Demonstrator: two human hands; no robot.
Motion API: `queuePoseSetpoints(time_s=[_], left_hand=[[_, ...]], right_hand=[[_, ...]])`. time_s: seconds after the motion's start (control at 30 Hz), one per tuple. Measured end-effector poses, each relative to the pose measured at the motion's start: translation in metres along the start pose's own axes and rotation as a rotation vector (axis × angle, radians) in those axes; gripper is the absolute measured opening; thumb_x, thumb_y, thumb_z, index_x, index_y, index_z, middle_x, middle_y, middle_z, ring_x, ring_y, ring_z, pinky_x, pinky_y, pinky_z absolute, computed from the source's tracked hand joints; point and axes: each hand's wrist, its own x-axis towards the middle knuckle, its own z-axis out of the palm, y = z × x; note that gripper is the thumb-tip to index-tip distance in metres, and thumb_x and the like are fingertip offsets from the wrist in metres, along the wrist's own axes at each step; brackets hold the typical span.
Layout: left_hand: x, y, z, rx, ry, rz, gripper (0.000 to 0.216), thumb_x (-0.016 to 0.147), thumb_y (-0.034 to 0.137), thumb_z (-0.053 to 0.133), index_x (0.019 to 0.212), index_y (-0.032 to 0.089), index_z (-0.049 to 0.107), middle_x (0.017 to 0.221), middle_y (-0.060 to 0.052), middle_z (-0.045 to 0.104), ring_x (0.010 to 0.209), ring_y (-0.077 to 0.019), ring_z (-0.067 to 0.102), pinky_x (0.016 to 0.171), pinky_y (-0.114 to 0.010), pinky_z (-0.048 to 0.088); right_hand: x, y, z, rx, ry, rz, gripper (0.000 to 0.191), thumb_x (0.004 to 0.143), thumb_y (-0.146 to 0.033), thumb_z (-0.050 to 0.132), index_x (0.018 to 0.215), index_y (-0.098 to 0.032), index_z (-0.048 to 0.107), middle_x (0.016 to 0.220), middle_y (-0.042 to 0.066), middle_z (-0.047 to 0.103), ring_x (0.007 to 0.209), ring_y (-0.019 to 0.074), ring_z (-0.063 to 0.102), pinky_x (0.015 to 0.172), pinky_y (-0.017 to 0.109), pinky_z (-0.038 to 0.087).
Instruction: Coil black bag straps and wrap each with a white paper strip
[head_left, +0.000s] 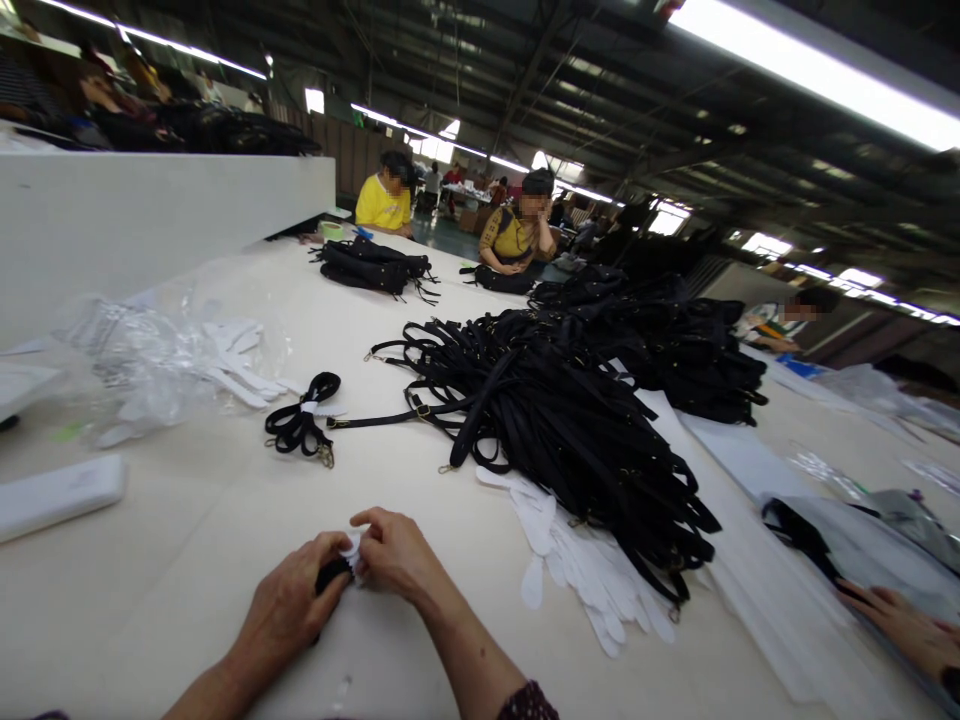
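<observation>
My left hand (pixel 289 595) is closed round a folded black strap (pixel 334 573), most of it hidden under the fingers. A white paper band (pixel 352 548) lies against the strap, and my right hand (pixel 397 553) pinches it from the other side. Just beyond my hands rests a bundled black strap (pixel 304 415) with a white band round its middle and metal clips. To the right is a large heap of loose black straps (pixel 555 410) with brass-coloured buckles. Several white paper bands (pixel 581 560) are spread out beneath its near edge.
Clear plastic bags (pixel 161 350) and more white pieces lie at the left, near a white slab-like object (pixel 64 495). Black bundles (pixel 375 265) sit farther back. Two people sit across the table; another person's hand (pixel 900 620) touches a plastic-covered item at the right.
</observation>
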Motion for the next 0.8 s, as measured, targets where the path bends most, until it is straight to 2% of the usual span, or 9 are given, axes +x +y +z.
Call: queuePoseSetpoints(time_s=[0.07,0.17,0.27,0.43,0.5,0.63,0.8], left_hand=[[0.0,0.0,0.0,0.004,0.001,0.015,0.024,0.092,0.031,0.049,0.116,0.03,0.048,0.111,-0.002,0.07,0.1,-0.022,0.067,0.088,-0.039,0.052],[0.001,0.0,0.002,0.002,0.01,0.009,0.027,0.092,0.031,0.049,0.118,0.03,0.047,0.113,-0.002,0.069,0.102,-0.0225,0.067,0.088,-0.04,0.052],[0.001,0.0,0.004,-0.003,0.016,-0.011,0.027,0.09,0.03,0.05,0.117,0.029,0.047,0.11,-0.003,0.07,0.101,-0.0231,0.067,0.087,-0.04,0.052],[-0.001,0.001,0.003,-0.028,0.053,-0.024,0.029,0.088,0.028,0.053,0.116,0.027,0.046,0.11,-0.004,0.07,0.101,-0.0232,0.068,0.086,-0.038,0.054],[0.001,0.003,0.001,-0.03,0.062,-0.013,0.029,0.088,0.028,0.052,0.117,0.027,0.048,0.11,-0.004,0.071,0.102,-0.0231,0.068,0.086,-0.038,0.054],[0.005,0.007,-0.009,-0.045,0.011,0.01,0.026,0.09,0.031,0.05,0.115,0.028,0.056,0.107,-0.003,0.072,0.097,-0.0219,0.069,0.087,-0.036,0.055],[0.005,0.014,-0.023,-0.165,-0.103,0.069,0.033,0.091,0.032,0.049,0.122,0.032,0.061,0.117,-0.001,0.072,0.108,-0.021,0.067,0.096,-0.03,0.05]], right_hand=[[0.005,-0.002,-0.007,-0.043,-0.07,0.003,0.04,0.082,-0.015,0.045,0.111,-0.024,0.07,0.067,-0.004,0.07,0.065,0.0117,0.067,0.069,0.021,0.049],[0.007,-0.009,-0.012,-0.165,-0.101,-0.014,0.03,0.083,-0.023,0.049,0.101,-0.025,0.073,0.068,-0.003,0.071,0.067,0.0128,0.067,0.068,0.022,0.047],[0.004,-0.015,-0.011,-0.337,-0.049,-0.058,0.023,0.082,-0.028,0.054,0.096,-0.028,0.073,0.075,-0.003,0.073,0.074,0.014,0.067,0.068,0.022,0.046],[-0.01,-0.019,-0.006,-0.612,0.09,-0.194,0.019,0.088,-0.028,0.051,0.094,-0.027,0.069,0.097,0.001,0.073,0.085,0.0166,0.067,0.069,0.025,0.046],[-0.016,-0.018,-0.006,-0.583,0.134,-0.282,0.016,0.088,-0.024,0.051,0.091,-0.025,0.067,0.102,0.001,0.071,0.087,0.0157,0.066,0.068,0.024,0.046],[-0.029,-0.013,-0.004,-0.325,0.23,-0.465,0.014,0.086,-0.016,0.052,0.085,-0.024,0.064,0.099,0.0,0.071,0.092,0.013,0.066,0.074,0.021,0.048],[-0.048,-0.002,-0.012,-0.129,0.292,-0.623,0.015,0.08,-0.01,0.055,0.085,-0.022,0.061,0.095,0.003,0.072,0.093,0.0148,0.066,0.079,0.024,0.051]])
